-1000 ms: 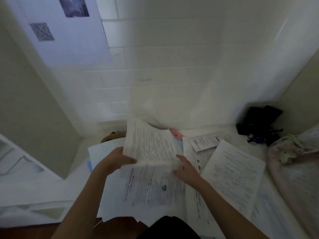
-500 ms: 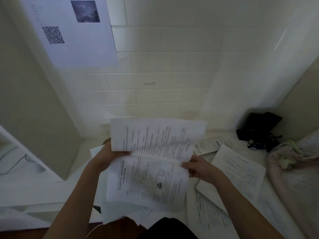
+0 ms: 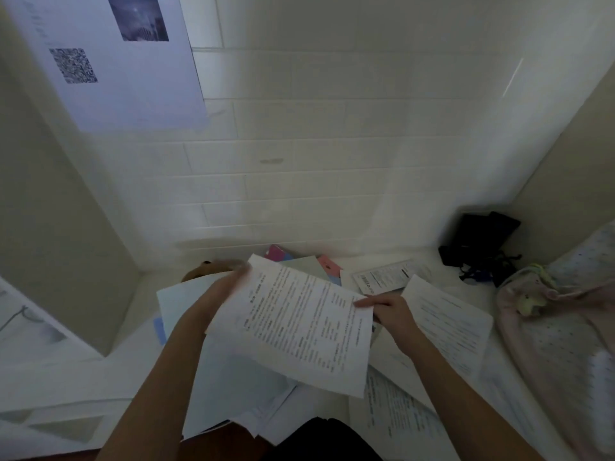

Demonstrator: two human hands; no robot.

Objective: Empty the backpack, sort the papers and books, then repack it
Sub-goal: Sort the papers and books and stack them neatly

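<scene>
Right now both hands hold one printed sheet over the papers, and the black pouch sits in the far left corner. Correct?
Not quite. The head view shows the black pouch in the far right corner. The left hand and right hand do hold the printed sheet over the papers.

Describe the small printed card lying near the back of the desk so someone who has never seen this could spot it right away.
Start at the white tiled wall behind the desk and look down to its foot, left of the black bag in the right corner. There lies the small printed card, just beyond the right hand. Unlike the full-size sheets nearby, it is a narrow slip with a dark stripe at one end.
</scene>
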